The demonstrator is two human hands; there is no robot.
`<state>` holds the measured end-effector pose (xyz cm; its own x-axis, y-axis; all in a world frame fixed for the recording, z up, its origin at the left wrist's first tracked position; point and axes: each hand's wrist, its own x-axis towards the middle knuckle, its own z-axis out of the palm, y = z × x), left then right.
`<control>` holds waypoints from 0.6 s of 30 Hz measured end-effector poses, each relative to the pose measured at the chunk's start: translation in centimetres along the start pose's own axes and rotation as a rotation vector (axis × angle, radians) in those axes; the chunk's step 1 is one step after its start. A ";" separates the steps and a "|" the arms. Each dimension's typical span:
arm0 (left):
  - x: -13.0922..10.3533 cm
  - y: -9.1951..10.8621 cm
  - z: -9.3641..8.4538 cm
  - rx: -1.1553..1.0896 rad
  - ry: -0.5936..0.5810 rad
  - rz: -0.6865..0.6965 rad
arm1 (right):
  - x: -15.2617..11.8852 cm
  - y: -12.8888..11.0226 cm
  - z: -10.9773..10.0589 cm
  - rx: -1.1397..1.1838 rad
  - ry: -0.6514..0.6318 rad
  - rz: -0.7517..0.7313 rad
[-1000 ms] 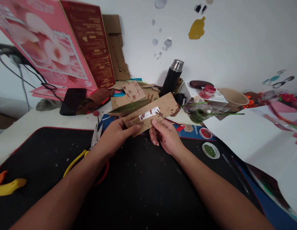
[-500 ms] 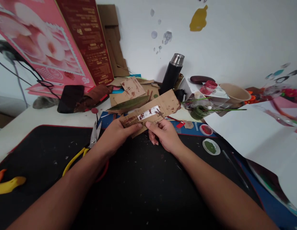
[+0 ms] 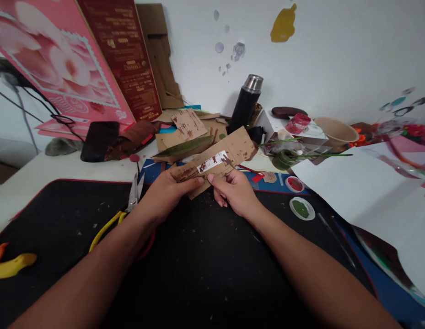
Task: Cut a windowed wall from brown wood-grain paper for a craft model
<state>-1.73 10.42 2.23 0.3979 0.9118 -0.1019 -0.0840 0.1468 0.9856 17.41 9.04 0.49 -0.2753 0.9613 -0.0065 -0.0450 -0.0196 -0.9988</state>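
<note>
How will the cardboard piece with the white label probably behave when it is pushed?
The cardboard piece is probably light: it looks thin. It seems fairly stiff, since it juts past the right hand without visible sagging. Being flat, it is unlikely to roll.

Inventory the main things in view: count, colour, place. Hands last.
cardboard strip: one, brown, centre
leaf: one, green, behind strip
scissors: one pair, yellow-handled, left of centre
flask: one, black, back centre
phone: one, black, back left
tall box: one, pink and red, back left
paint dishes: two, red and green, right
bowl: one, beige, back right
sheet: one, white, right
mat: one, black, foreground
left hand: one, bare, gripping strip
right hand: one, bare, gripping strip
</note>
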 end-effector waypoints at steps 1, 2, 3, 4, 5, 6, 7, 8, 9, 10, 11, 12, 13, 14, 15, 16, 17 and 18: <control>0.0 0.2 0.0 0.037 0.016 -0.001 | 0.0 0.0 0.0 -0.004 0.002 0.001; 0.0 0.3 0.0 0.076 0.036 -0.002 | 0.0 0.0 0.0 -0.009 0.004 0.001; 0.0 0.5 0.0 0.113 0.055 -0.004 | 0.0 0.0 0.0 -0.013 0.004 0.000; 0.0 0.6 0.0 0.144 0.071 -0.005 | 0.0 0.0 0.0 -0.015 0.004 -0.003; 0.0 0.7 0.0 0.167 0.080 0.000 | 0.0 0.0 0.0 -0.016 0.002 -0.004; -0.1 0.8 0.0 0.183 0.077 0.008 | 0.0 0.0 0.0 -0.015 0.005 -0.005; -0.1 0.9 -0.1 0.193 0.064 0.019 | 0.0 0.0 0.0 -0.009 0.011 -0.007; -0.1 0.9 -0.2 0.193 0.054 0.026 | 0.1 0.0 0.0 0.002 0.022 -0.009; -0.2 1.0 -0.3 0.190 0.054 0.028 | 0.1 0.0 0.0 0.015 0.031 -0.009; -0.2 1.0 -0.4 0.192 0.064 0.023 | 0.1 0.0 0.0 0.027 0.036 -0.010; -0.2 1.0 -0.5 0.200 0.080 0.013 | 0.1 0.0 0.0 0.035 0.032 -0.009; -0.2 1.0 -0.7 0.210 0.095 -0.001 | 0.2 0.0 0.1 0.039 0.024 -0.008; -0.2 1.0 -0.9 0.218 0.113 -0.010 | 0.2 0.0 0.1 0.042 0.015 -0.009; -0.1 0.9 -1.1 0.218 0.132 -0.011 | 0.2 -0.1 0.2 0.049 0.008 -0.013; 0.0 0.8 -1.2 0.198 0.157 -0.002 | 0.2 -0.1 0.3 0.064 0.007 -0.020; 0.2 0.8 -1.4 0.152 0.197 0.015 | 0.2 -0.2 0.3 0.088 0.015 -0.027; 0.3 0.7 -1.6 0.086 0.247 0.036 | 0.3 -0.3 0.4 0.118 0.029 -0.032; 0.5 0.7 -1.7 0.005 0.302 0.054 | 0.3 -0.4 0.4 0.146 0.046 -0.034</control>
<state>-3.16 11.60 2.60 0.1030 0.9911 -0.0847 -0.0931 0.0944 0.9912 17.00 9.20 0.92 -0.2273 0.9736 0.0214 -0.1939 -0.0238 -0.9807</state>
